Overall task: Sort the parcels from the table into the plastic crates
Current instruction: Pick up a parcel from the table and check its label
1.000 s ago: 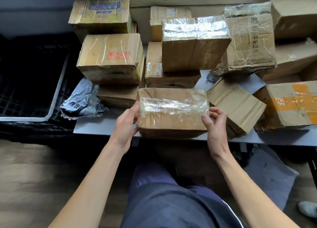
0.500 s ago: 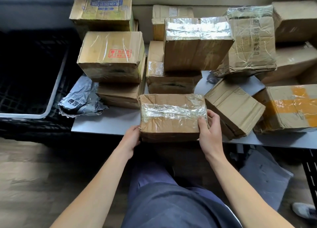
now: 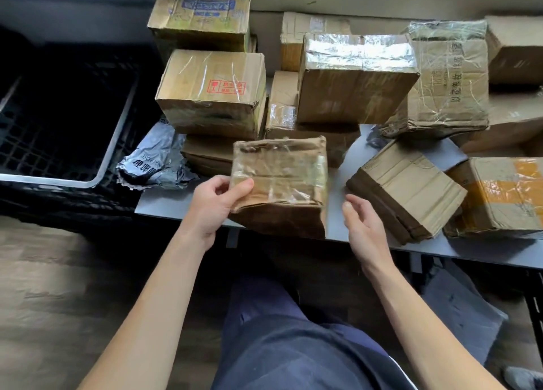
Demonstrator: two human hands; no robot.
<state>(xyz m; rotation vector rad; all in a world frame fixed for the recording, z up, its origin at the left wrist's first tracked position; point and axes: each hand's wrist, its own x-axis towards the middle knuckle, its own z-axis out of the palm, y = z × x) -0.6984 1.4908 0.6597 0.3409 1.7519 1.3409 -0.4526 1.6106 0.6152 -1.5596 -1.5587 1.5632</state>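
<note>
Head view: our left hand [image 3: 216, 203] pinches the parcel [image 3: 282, 181] at its left edge, thumb pressed on the taped top and fingers curled beneath. The parcel sits tilted over the front edge of the table [image 3: 164, 209], its near side hanging past the edge; we cannot tell whether its far side touches the surface. Our right hand [image 3: 364, 228] is just beside the parcel's right side, apart from it, fingers loosely bent and holding nothing.

To the left of the table stands a black crate [image 3: 116, 131] with a pale rim. A crumpled grey mailer [image 3: 155, 166] lies on the table's left corner. Behind the parcel, a red-stamped box [image 3: 211, 93] and a foil-taped box [image 3: 355, 78] sit on other boxes. To the right lie a small box [image 3: 408, 190] and an orange-taped box [image 3: 505, 196].
</note>
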